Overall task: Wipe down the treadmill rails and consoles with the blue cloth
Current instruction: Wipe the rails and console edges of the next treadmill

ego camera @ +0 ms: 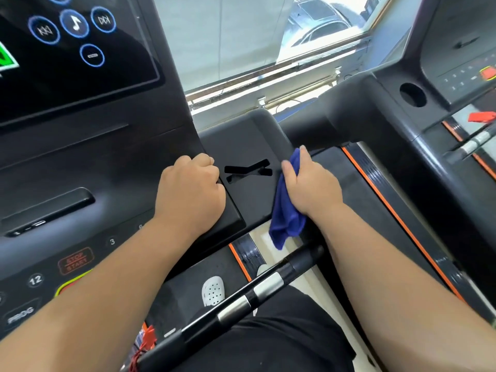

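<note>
The treadmill console (88,162) is filling the left; the left hand (192,189) is resting fisted on its side wing (249,146); the right hand (311,183) is clamping the blue cloth (285,218), bunched, against the wing's edge; soft, light, likely best gripped mid-bunch.

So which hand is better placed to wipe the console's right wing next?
The right hand. It already grips the blue cloth at that wing's right edge. The left hand is a closed fist resting on the console, with no cloth.
</note>
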